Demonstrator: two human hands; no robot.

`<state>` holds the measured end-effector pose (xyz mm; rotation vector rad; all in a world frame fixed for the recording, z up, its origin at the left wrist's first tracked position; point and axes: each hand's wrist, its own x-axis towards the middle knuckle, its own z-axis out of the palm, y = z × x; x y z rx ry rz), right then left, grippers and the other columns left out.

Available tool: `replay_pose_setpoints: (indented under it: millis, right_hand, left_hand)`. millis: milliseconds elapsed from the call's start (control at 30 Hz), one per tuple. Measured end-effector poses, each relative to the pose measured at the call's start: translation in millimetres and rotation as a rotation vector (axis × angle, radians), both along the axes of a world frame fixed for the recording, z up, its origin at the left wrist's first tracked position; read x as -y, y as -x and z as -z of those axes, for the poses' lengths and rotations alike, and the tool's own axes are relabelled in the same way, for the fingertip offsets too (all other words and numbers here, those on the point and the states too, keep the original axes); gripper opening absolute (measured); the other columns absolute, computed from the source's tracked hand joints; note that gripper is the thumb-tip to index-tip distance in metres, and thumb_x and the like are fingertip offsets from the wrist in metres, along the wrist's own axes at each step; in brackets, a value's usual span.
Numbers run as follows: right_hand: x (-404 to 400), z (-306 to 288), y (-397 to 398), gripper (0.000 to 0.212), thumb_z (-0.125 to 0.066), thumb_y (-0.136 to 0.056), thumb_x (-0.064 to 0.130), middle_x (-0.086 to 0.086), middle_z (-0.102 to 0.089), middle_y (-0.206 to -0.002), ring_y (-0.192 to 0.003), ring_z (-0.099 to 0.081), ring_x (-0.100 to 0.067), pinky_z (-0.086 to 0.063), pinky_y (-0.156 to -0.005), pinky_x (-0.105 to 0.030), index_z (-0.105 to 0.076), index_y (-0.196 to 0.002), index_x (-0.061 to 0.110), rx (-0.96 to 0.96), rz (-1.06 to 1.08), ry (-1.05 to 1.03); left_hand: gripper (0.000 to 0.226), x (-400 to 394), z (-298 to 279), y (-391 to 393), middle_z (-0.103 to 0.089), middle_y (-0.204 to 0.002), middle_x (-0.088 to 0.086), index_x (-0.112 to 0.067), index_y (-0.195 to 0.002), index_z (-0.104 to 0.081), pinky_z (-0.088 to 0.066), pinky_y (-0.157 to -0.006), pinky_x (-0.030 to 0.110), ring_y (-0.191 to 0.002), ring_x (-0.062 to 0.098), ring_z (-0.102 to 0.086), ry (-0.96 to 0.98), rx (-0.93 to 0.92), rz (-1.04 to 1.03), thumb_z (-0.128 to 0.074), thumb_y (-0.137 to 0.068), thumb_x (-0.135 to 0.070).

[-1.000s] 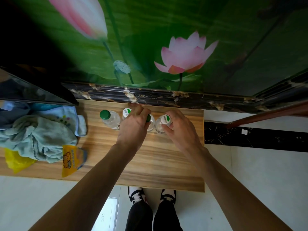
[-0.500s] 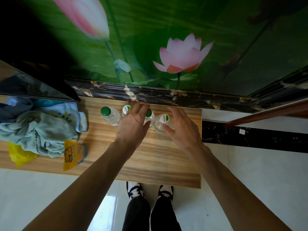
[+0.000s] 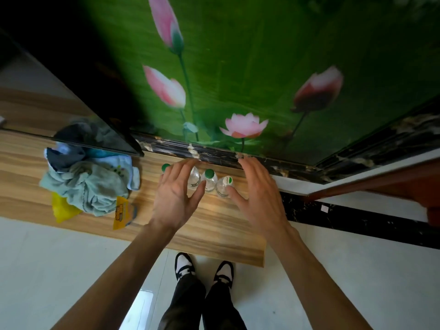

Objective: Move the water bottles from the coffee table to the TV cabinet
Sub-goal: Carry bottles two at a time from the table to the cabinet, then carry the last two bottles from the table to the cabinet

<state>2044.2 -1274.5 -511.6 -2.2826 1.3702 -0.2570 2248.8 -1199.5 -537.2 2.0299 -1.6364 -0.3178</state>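
Note:
Several clear water bottles with green caps stand in a row on the wooden TV cabinet [image 3: 214, 229], close to the wall. The middle bottle [image 3: 210, 181] shows fully, the right bottle [image 3: 223, 185] stands beside it, and another bottle [image 3: 194, 178] is partly behind my fingers. The leftmost bottle's cap [image 3: 165, 167] peeks past my left hand. My left hand [image 3: 177, 194] hovers open over the left bottles with fingers spread. My right hand [image 3: 258, 194] is open just right of the row, holding nothing.
A pile of pale blue and grey cloth [image 3: 88, 184] lies on the cabinet's left part, with a yellow packet [image 3: 122, 211] and yellow bag [image 3: 63, 209] by it. A dark TV screen [image 3: 78, 110] stands behind. The cabinet's right end [image 3: 263, 256] borders white floor.
Both hands have let go of the bottles and lifted back, fingers spreading open. The camera view has tilted up and shifted.

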Motion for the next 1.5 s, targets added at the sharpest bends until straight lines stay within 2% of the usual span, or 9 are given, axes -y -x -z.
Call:
replay_pose_setpoints:
  millis: [267, 467, 600, 700, 800, 867, 1033, 1267, 1500]
  right_hand:
    - [-16.0, -121.2, -3.1, 0.082, -0.051, -0.1, 0.059, 0.0, -0.017, -0.172, -0.159, -0.011, -0.015, -0.017, -0.128, -0.04, -0.017, -0.164, 0.02, 0.07, 0.013, 0.141]
    - [-29.9, -198.4, -15.7, 0.093, -0.04, -0.096, 0.075, 0.005, -0.004, -0.174, -0.16, 0.004, -0.012, -0.013, -0.129, -0.048, -0.003, -0.165, 0.023, 0.066, -0.169, 0.252]
    - [-45.6, -242.9, -46.4, 0.092, -0.041, -0.096, 0.073, 0.008, -0.003, -0.174, -0.16, 0.002, -0.012, -0.013, -0.128, -0.049, -0.004, -0.165, 0.024, 0.115, -0.331, 0.312]
    - [-62.3, -275.1, -83.5, 0.091, -0.047, -0.096, 0.069, 0.006, -0.008, -0.173, -0.16, -0.001, -0.012, -0.011, -0.129, -0.045, -0.01, -0.165, 0.022, 0.156, -0.438, 0.337]
    - [-87.7, -299.9, -130.3, 0.089, -0.052, -0.096, 0.065, 0.002, -0.016, -0.172, -0.16, -0.009, -0.016, -0.021, -0.125, -0.051, -0.018, -0.164, 0.018, 0.223, -0.548, 0.361]
    - [-109.7, -312.7, -164.9, 0.088, -0.053, -0.096, 0.064, 0.002, -0.02, -0.171, -0.159, -0.012, -0.016, -0.025, -0.123, -0.053, -0.021, -0.163, 0.017, 0.27, -0.617, 0.366]
    - [-179.3, -342.1, -263.2, 0.087, -0.041, -0.096, 0.071, 0.007, -0.018, -0.171, -0.159, -0.008, -0.012, -0.017, -0.127, -0.049, -0.018, -0.164, 0.022, 0.337, -0.826, 0.335]
    - [-305.6, -375.3, -388.4, 0.085, -0.044, -0.099, 0.067, 0.006, -0.016, -0.172, -0.16, -0.006, -0.012, -0.014, -0.129, -0.048, -0.016, -0.164, 0.021, 0.459, -1.1, 0.363]
    - [-454.8, -386.3, -476.0, 0.083, -0.045, -0.098, 0.064, 0.003, -0.023, -0.17, -0.159, -0.013, -0.014, -0.018, -0.127, -0.047, -0.024, -0.163, 0.018, 0.558, -1.367, 0.337]
  left_hand:
    - [0.068, -36.1, -106.2, -7.2, -0.05, -0.149, 0.006, -0.013, -0.152, -0.038, -0.039, -0.117, 0.043, -0.14, 0.026, -0.046, 0.041, -0.034, -0.09, -0.05, -0.1, -0.054]
    - [0.068, -79.5, -178.0, -25.7, -0.046, -0.156, 0.005, -0.013, -0.152, -0.04, -0.032, -0.122, 0.048, -0.151, 0.027, -0.036, 0.187, 0.031, -0.175, -0.053, -0.099, -0.053]
    - [0.067, -121.6, -220.4, -49.4, -0.044, -0.159, 0.003, -0.013, -0.152, -0.042, -0.028, -0.125, 0.04, -0.153, 0.025, -0.033, 0.278, 0.1, -0.302, -0.055, -0.098, -0.051]
    - [0.067, -159.6, -249.6, -70.3, -0.045, -0.158, 0.005, -0.014, -0.152, -0.042, -0.03, -0.123, 0.045, -0.153, 0.028, -0.034, 0.283, 0.118, -0.446, -0.054, -0.098, -0.053]
    - [0.068, -204.1, -272.6, -94.9, -0.045, -0.159, 0.006, -0.013, -0.152, -0.042, -0.032, -0.122, 0.049, -0.153, 0.03, -0.034, 0.296, 0.13, -0.565, -0.057, -0.098, -0.05]
    - [0.068, -236.9, -287.0, -114.2, -0.043, -0.16, 0.004, -0.014, -0.153, -0.041, -0.032, -0.121, 0.048, -0.153, 0.028, -0.034, 0.295, 0.171, -0.642, -0.056, -0.098, -0.052]
    - [0.07, -334.1, -323.4, -165.9, -0.039, -0.163, 0.0, -0.019, -0.156, -0.036, -0.026, -0.124, 0.037, -0.155, 0.023, -0.028, 0.322, 0.249, -0.853, -0.048, -0.099, -0.059]
    - [0.067, -480.6, -364.2, -223.2, -0.042, -0.161, 0.003, -0.014, -0.152, -0.042, -0.028, -0.125, 0.043, -0.155, 0.024, -0.029, 0.382, 0.352, -1.137, -0.054, -0.098, -0.053]
    - [0.064, -622.8, -377.5, -229.8, -0.042, -0.161, 0.006, -0.01, -0.15, -0.046, -0.03, -0.123, 0.047, -0.155, 0.025, -0.029, 0.34, 0.436, -1.433, -0.061, -0.098, -0.043]
